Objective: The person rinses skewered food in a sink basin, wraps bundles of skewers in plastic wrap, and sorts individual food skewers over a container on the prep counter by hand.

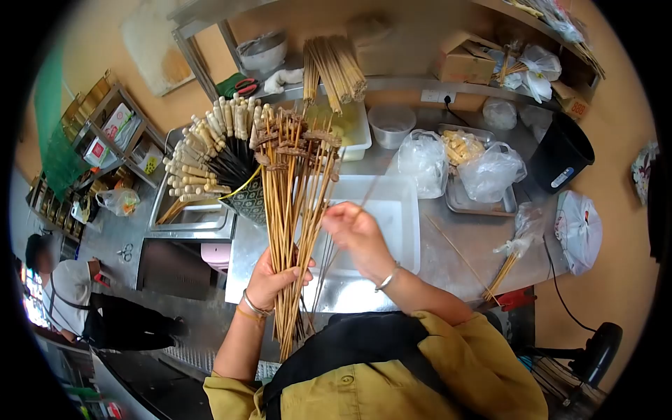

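My left hand [280, 277] is wrapped round a thick bundle of bamboo skewers [285, 241], held upright over the metal counter. Brown pieces of food, which look like meat [290, 148], are threaded near their upper ends. My right hand [358, 238] is just right of the bundle, its fingers curled together and slightly blurred. A faint thin streak rises from those fingers; whether it is a skewer is unclear. Under the right hand lies a white plastic tray [402, 210]. Behind the bundle stands a patterned bucket [246, 203] full of wooden-handled skewers [203, 150].
A loose skewer [458, 255] and a bagged skewer bundle [500, 276] lie at the right. Plastic bags [423, 164], a metal tray [483, 206] and a black bin [562, 150] are behind. Bare skewers [336, 70] overhang the shelf. Another person [70, 287] stands far left.
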Demonstrator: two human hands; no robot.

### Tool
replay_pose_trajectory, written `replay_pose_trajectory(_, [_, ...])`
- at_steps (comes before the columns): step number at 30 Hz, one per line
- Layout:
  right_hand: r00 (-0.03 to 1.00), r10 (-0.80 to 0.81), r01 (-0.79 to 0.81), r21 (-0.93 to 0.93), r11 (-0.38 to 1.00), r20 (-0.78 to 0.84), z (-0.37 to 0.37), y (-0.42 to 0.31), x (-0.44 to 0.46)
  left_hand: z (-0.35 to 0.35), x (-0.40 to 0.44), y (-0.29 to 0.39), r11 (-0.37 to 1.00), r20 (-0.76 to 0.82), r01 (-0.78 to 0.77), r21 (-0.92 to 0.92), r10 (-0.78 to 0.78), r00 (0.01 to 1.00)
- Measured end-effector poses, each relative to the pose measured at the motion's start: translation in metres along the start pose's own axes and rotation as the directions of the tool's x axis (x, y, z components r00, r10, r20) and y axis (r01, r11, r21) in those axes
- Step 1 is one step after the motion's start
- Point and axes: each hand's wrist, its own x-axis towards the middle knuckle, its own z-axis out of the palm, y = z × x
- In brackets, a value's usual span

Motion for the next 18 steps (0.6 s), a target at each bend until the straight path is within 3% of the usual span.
replay_pose_trajectory(3, [0.997, -0.004, 0.005, -0.009, 1.000, 0.074, 0.002, 0.003, 0.006, 0.018, 0.003, 0.001, 0.999, -0.045, -0.051, 0.008, 0.051, 0.998])
replay_pose_trajectory(5, [0.993, 0.104, -0.108, 0.081, 0.991, 0.052, -0.007, -0.006, 0.004, 0.017, 0.006, -0.001, 0.998, -0.029, -0.060, 0.013, 0.060, 0.998])
replay_pose_trajectory(7, [0.993, 0.113, -0.113, 0.006, 0.994, 0.028, -0.011, -0.011, 0.002, 0.014, 0.009, -0.005, 0.998, -0.018, -0.063, 0.011, 0.063, 0.998])
replay_pose_trajectory(9, [0.997, 0.012, 0.004, 0.207, 0.978, -0.079, -0.017, -0.014, 0.004, 0.011, 0.011, -0.007, 0.999, -0.046, -0.041, -0.020, 0.040, 0.998])
replay_pose_trajectory(14, [0.983, 0.181, -0.170, 0.215, 0.962, -0.034, -0.017, -0.008, 0.005, 0.009, 0.015, -0.010, 0.999, 0.035, 0.012, -0.035, -0.011, 0.999])
replay_pose_trajectory(18, [0.976, 0.219, -0.210, 0.238, 0.948, -0.013, -0.017, -0.008, 0.006, 0.017, 0.017, -0.012, 0.996, 0.058, 0.071, -0.056, -0.068, 0.996])
